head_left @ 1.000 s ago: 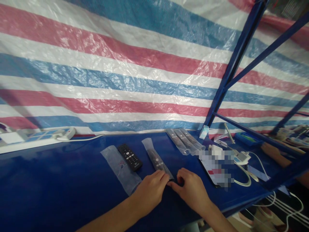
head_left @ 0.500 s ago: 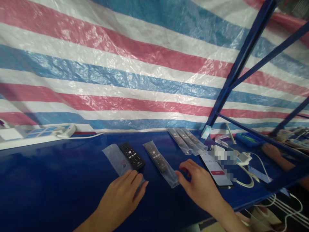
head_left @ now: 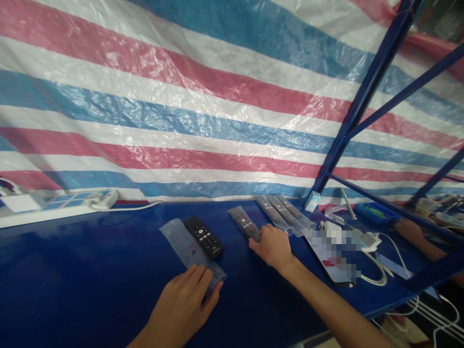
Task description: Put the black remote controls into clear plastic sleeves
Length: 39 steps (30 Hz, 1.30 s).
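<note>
A bare black remote (head_left: 205, 237) lies on the blue table (head_left: 108, 270), partly beside a clear plastic bag (head_left: 179, 239). The near end of that bag is pinched between the thumb and fingers of my left hand (head_left: 188, 295). To the right, my right hand (head_left: 271, 245) grips the near end of a bagged remote (head_left: 244, 223), covering part of it. Behind my right hand, three more bagged remotes (head_left: 281, 212) lie side by side near the back of the table.
A phone (head_left: 328, 258), a white charger (head_left: 330, 231) and cables lie at the right. Beyond the blue metal frame (head_left: 348, 130) are a blue tray (head_left: 375, 212) and another person's hand (head_left: 409, 231). A power strip (head_left: 58, 208) sits at the back left.
My right hand has moved up and left onto the bagged remote, which has shifted toward the back of the table. My left hand stays at the bag's end.
</note>
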Each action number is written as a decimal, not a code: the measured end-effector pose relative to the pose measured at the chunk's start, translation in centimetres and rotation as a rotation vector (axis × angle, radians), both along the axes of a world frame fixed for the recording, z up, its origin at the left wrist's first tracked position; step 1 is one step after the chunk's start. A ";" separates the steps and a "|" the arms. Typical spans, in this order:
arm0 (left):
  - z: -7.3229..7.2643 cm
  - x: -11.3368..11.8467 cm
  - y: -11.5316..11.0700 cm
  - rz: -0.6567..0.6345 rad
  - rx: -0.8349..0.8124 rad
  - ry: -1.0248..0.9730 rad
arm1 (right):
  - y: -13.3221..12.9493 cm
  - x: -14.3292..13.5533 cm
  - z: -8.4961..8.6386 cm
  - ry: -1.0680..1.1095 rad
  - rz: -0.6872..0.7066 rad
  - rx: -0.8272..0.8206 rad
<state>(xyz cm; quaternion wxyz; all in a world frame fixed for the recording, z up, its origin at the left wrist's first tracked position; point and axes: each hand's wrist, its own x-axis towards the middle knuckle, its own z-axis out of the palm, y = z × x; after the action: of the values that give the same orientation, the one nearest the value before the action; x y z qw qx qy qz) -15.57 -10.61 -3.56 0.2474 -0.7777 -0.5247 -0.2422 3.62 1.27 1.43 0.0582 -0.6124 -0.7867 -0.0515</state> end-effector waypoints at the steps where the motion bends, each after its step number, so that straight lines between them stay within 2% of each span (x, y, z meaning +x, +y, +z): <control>1: 0.0 0.0 0.0 -0.001 -0.014 -0.004 | 0.8 0.2 0.0 -0.007 -0.027 0.013; 6: -0.1 0.0 0.0 0.018 -0.105 -0.014 | 4.4 0.9 0.2 -0.028 -0.081 0.054; 9: -0.2 -0.1 -0.1 0.048 -0.167 -0.016 | 4.8 0.6 0.3 -0.046 -0.062 0.095; 11: -0.2 -0.1 -0.2 0.066 -0.199 -0.021 | 3.9 -0.2 0.3 -0.033 0.004 0.133; 13: 0.0 -0.2 -0.3 0.083 -0.237 -0.022 | 2.3 -1.5 0.2 0.021 0.132 0.126; 16: 0.2 -0.2 -0.5 0.116 -0.320 -0.004 | -0.4 -4.0 0.2 0.106 0.342 0.031; 20: 0.4 -0.3 -0.6 0.157 -0.433 0.000 | -2.7 -7.1 0.6 0.058 0.418 -0.075; 24: 1.0 -0.2 -0.5 0.217 -0.543 -0.004 | -2.7 -8.2 0.8 0.019 0.406 -0.103; 29: 1.7 0.0 -0.1 0.270 -0.687 0.023 | -2.2 -5.8 1.0 -0.042 0.312 -0.114; 34: 1.8 0.5 0.3 0.239 -0.794 0.069 | -2.4 -1.0 1.1 -0.102 0.229 -0.156; 39: 3.2 1.7 1.1 0.183 -0.833 0.058 | -2.9 3.1 1.2 -0.026 0.104 -0.284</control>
<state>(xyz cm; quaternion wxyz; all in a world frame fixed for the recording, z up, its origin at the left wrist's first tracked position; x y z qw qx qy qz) -13.89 -9.46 -0.40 -0.0526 -0.7679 -0.6375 0.0355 6.68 -1.63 2.62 -0.0367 -0.5723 -0.8173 0.0554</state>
